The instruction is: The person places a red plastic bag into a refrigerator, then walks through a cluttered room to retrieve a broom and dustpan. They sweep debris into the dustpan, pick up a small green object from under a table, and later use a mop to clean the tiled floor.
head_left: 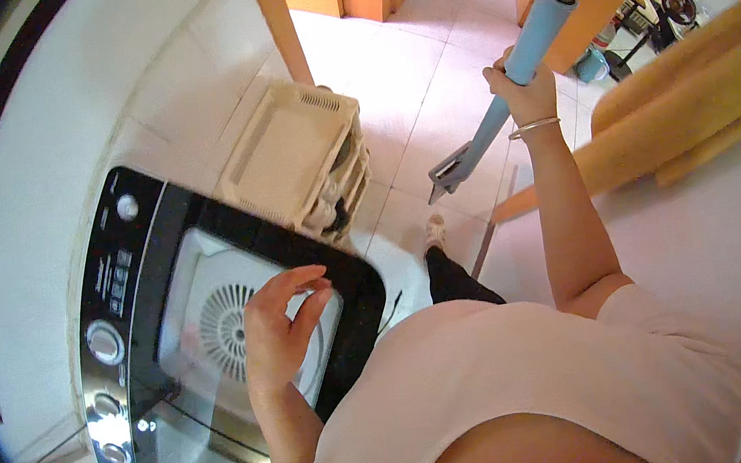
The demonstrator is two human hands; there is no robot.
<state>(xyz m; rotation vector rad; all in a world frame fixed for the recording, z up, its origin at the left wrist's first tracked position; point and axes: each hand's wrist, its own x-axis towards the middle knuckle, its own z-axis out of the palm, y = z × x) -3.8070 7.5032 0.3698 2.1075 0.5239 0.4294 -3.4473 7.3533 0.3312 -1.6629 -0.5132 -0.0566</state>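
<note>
My right hand (525, 90), with a bangle at its wrist, is closed around a light blue pole (539, 37) with metal sections. The pole slants from the top right down to a grey plastic head (451, 172) above the tiled floor; the kind of tool cannot be told for sure. My left hand (290, 315) is held over the lid of a twin-tub washing machine (351, 292), fingers curled and apart, with nothing in it. Under the clear lid a slotted round disc (230, 324) shows. Knobs line the machine's black panel (105, 307).
A cream plastic rack (286, 150) holding shoes stands beyond the machine. An orange wooden door frame (286, 28) borders the doorway. At the right are a yellow-brown cloth (696, 104) and a white wall or panel. A blue bucket (591, 65) stands farther back.
</note>
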